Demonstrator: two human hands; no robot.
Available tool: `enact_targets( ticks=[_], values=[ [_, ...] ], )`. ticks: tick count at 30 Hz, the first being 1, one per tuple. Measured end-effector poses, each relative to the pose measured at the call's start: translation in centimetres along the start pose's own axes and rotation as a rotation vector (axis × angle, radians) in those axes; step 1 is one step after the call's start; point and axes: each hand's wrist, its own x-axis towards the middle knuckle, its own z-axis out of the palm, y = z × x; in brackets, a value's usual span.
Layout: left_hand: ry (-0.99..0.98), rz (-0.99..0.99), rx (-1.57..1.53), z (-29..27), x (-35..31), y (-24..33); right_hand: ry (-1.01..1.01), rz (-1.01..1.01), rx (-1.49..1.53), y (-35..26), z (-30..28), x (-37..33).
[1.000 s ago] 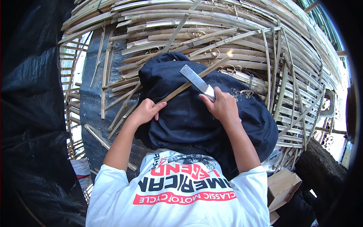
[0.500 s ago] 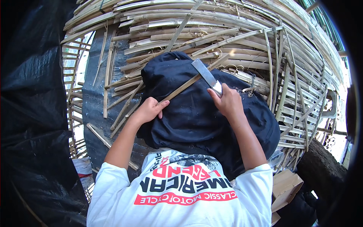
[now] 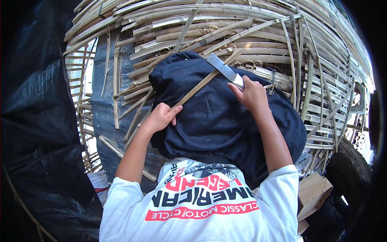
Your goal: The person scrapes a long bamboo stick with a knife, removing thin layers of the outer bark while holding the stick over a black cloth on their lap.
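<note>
My left hand [image 3: 162, 117] is closed around the near end of a thin bamboo strip [image 3: 198, 86], which slants up and to the right above my lap. In my right hand [image 3: 253, 94] is a knife with a broad, blunt-ended metal blade [image 3: 221, 67] and a pale handle, mostly hidden by the fingers. The blade lies across the strip near its far end. A black cloth [image 3: 205, 125] covers my legs beneath both hands.
Many split bamboo strips [image 3: 173, 36] lie stacked beyond my lap, with bamboo slats [image 3: 322, 105] to the right. Loose strips rest on a dark sheet [image 3: 104, 121] at left. A black plastic sheet [image 3: 36, 121] hangs far left; a cardboard box [image 3: 314, 195] sits lower right.
The knife and my right hand have shifted slightly up the bamboo strip, toward its far end. My left hand keeps its grip. The whole view has tilted a little.
</note>
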Motion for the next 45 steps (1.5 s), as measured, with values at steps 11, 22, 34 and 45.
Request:
enact_targets(
  ticks=[11,22,34,45],
  values=[
    [-0.079,-0.073,0.038,-0.5,0.1,-0.8,0.232,0.076,0.160,3.1,-1.6,1.0],
    [-0.032,-0.063,0.050,-0.1,0.0,0.1,-0.087,0.004,0.125,-0.5,-0.8,0.3],
    [-0.004,-0.014,0.035,0.1,0.1,-0.1,0.002,-0.023,0.110,-1.4,1.0,0.8],
    [-0.030,-0.031,0.007,0.1,-0.1,-0.6,0.010,-0.030,0.113,-0.7,0.8,1.4]
  ],
)
